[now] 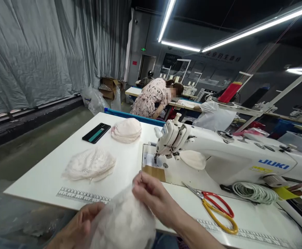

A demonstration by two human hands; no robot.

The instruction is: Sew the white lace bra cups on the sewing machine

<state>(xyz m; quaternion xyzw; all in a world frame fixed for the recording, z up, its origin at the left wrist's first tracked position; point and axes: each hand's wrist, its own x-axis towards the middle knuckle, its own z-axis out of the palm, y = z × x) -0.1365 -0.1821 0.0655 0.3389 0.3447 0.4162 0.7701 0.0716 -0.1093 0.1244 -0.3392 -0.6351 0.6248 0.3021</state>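
**Both hands on a gauzy piece at the table's near edge**

The left hand [79, 224] and right hand [154, 199] held a white gauzy piece [125, 223] between them, low in view, over the near edge of the white table [49, 176]. The left hand's fingers were curled shut against the piece's left side. The right hand's fingertips were pinched together on its upper rim, just short of the sewing machine [234, 159] bed.

A printed ruler [81, 196] ran along the near edge to the left of the hands. Beyond it lay a stack of lace cups [90, 165], with bare tabletop between the stack and the hands. Farther back, near the far edge, sat a stack of pink cups [126, 130] and a phone [96, 132] just beside it.

To the right, scissors [215, 207] lay near the right forearm, and a coil of white cord [254, 192] rested against the machine's base. The machine filled the table's right side; the left half held the most free surface. Another person [151, 98] bent over a table well behind.
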